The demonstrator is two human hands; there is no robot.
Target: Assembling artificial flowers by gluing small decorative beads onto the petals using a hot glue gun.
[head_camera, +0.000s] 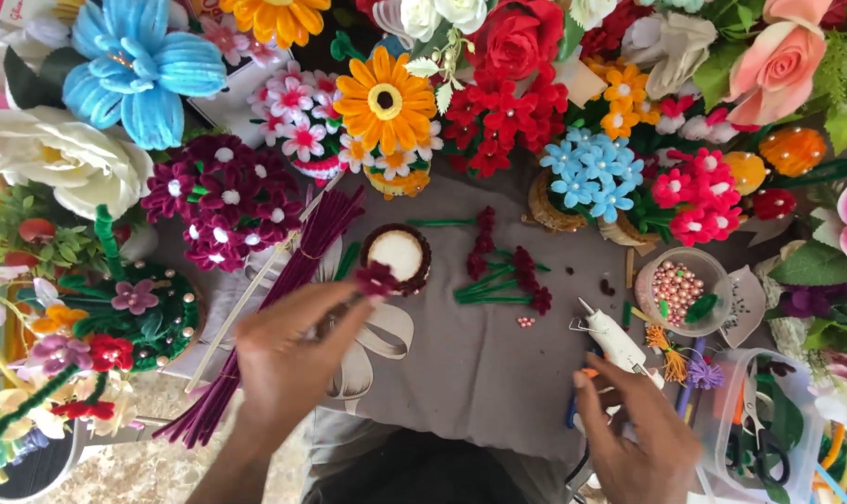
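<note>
My left hand (291,350) pinches a small dark red pipe-cleaner flower (377,278) and holds it just beside a small round pot with a white foam top (398,254). My right hand (634,425) rests on the grey cloth (479,364) with its fingers touching the handle of a white glue gun (610,336), whose nozzle points up and to the left. Several more dark red flowers on green stems (508,275) lie on the cloth between the two hands.
A bundle of maroon pipe cleaners (274,308) lies left of my left hand. A clear cup of pink beads (677,287) stands right of the glue gun. A clear plastic box with scissors (764,439) sits at the lower right. Finished flower arrangements crowd the back and both sides.
</note>
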